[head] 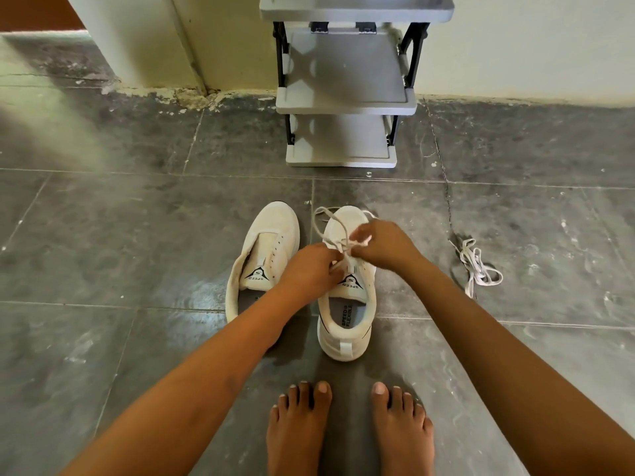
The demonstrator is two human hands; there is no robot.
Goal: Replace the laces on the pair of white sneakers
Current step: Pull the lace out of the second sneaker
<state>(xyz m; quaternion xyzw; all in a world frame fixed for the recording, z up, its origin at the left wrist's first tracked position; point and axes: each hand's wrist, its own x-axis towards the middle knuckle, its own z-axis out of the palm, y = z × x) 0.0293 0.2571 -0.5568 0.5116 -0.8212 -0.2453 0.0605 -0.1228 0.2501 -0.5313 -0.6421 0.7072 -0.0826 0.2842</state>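
Two white sneakers stand side by side on the dark tiled floor, toes pointing away from me. The left sneaker (266,250) has bare eyelets and no lace. Over the right sneaker (347,321) both my hands work at its tongue. My left hand (309,267) pinches a strand of the white lace (326,223) near the upper eyelets. My right hand (381,243) grips another strand of the same lace, which loops out over the toe. A second loose white lace (479,266) lies bunched on the floor to the right.
A grey three-tier shoe rack (343,104) with black posts stands against the pale wall just beyond the sneakers. My bare feet (347,427) rest on the floor close behind the right sneaker. Open floor tiles spread to the left and right.
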